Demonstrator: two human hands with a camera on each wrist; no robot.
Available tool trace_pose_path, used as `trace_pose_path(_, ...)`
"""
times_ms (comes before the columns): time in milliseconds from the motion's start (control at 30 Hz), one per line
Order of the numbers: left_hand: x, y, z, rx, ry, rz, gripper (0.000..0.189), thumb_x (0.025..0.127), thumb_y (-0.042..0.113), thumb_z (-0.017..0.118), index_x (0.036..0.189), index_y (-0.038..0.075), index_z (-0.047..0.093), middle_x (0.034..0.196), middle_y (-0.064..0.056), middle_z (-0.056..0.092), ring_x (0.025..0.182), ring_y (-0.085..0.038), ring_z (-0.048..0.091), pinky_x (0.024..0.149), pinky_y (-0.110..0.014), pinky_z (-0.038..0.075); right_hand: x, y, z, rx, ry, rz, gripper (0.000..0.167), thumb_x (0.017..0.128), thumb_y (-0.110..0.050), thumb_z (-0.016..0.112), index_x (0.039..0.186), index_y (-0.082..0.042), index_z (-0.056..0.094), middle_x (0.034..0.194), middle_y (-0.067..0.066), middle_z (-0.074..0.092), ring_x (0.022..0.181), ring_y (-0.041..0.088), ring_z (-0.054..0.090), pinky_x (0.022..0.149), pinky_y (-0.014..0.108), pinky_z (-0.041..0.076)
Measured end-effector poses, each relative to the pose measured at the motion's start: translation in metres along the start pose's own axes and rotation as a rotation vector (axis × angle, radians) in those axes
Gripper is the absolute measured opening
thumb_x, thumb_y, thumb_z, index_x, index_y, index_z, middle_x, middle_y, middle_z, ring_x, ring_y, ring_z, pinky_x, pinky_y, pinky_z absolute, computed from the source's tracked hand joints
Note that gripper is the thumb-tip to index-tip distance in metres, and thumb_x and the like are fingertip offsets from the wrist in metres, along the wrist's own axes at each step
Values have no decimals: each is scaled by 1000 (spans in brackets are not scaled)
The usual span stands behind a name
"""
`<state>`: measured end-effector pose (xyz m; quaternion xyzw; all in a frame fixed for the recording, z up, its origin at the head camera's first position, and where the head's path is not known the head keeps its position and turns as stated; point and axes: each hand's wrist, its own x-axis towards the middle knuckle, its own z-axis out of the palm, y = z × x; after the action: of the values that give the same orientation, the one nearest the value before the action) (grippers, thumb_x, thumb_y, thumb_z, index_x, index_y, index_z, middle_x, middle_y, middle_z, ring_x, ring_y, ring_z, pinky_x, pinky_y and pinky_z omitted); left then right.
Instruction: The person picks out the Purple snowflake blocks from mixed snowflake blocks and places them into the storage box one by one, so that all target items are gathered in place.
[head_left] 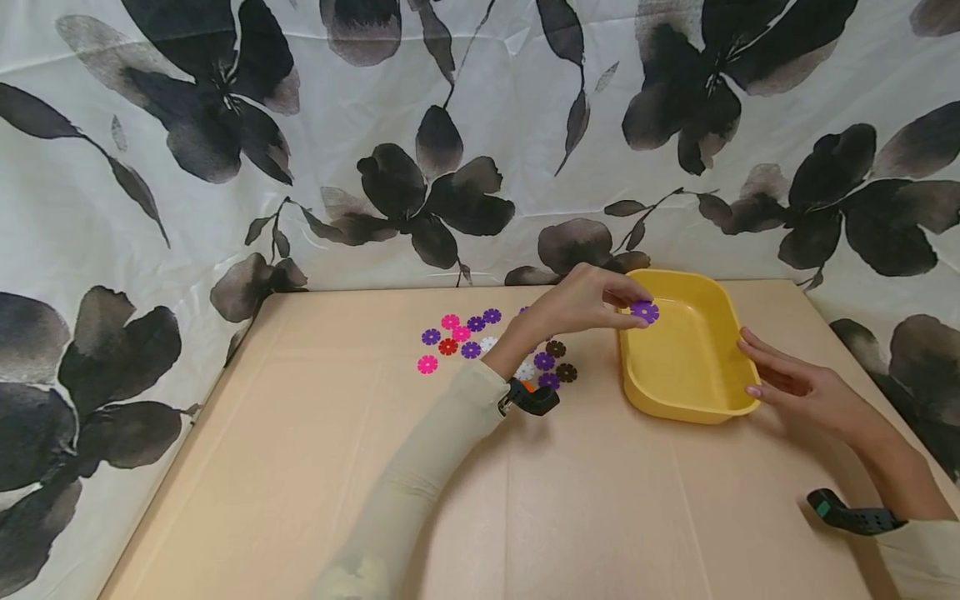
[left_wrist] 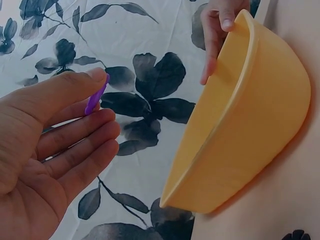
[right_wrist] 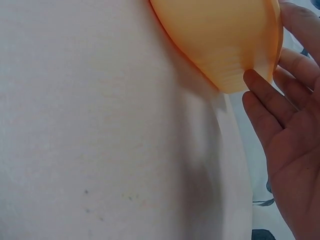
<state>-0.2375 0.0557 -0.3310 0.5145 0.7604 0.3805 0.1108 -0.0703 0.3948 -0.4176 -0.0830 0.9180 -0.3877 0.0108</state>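
Note:
Between its thumb and index finger, my left hand (head_left: 592,302) pinches a purple flower-shaped disc (head_left: 645,312), over the left rim of a yellow tray (head_left: 675,367). The left wrist view shows the purple disc (left_wrist: 97,95) edge-on, the other fingers of the left hand (left_wrist: 60,130) loosely curled below it. At the tray's right side, my right hand (head_left: 810,392) holds the rim with thumb and fingertips. In the right wrist view, the fingers of that hand (right_wrist: 295,110) lie along the end of the yellow tray (right_wrist: 220,40).
Left of the tray lie several loose flower-shaped discs: pink (head_left: 427,364), red (head_left: 447,347), purple (head_left: 471,350), white and dark brown (head_left: 566,372). The left forearm partly hides them. A floral cloth (head_left: 525,100) hangs behind the pale table (head_left: 300,467).

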Motion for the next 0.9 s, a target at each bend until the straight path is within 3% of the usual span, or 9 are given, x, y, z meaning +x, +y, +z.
trace_pose_path(267, 17, -1, 2, -3, -26, 8, 38, 91, 24, 79, 124, 7, 73, 114, -1, 75, 103, -6, 68, 91, -10, 50, 1, -2, -3, -2, -7, 16, 72, 97, -18, 71, 159, -17, 34, 166, -19, 17, 126, -30, 28, 92, -1, 36)
trace_pose_path(467, 32, -3, 4, -13, -55, -28, 40, 89, 26, 81, 124, 8, 73, 113, 0, 75, 103, -5, 69, 90, -9, 50, 4, -1, -3, -1, -17, 8, 70, 98, -18, 70, 159, -16, 34, 166, -18, 16, 126, -30, 28, 91, 0, 36)
trace_pose_path(900, 67, -7, 0, 80, -131, -48, 40, 90, 28, 80, 125, 10, 73, 118, 2, 74, 104, -2, 66, 92, -8, 47, 23, 15, -11, -19, -29, -21, 70, 98, -18, 70, 158, -16, 35, 165, -20, 16, 125, -31, 27, 91, 0, 36)
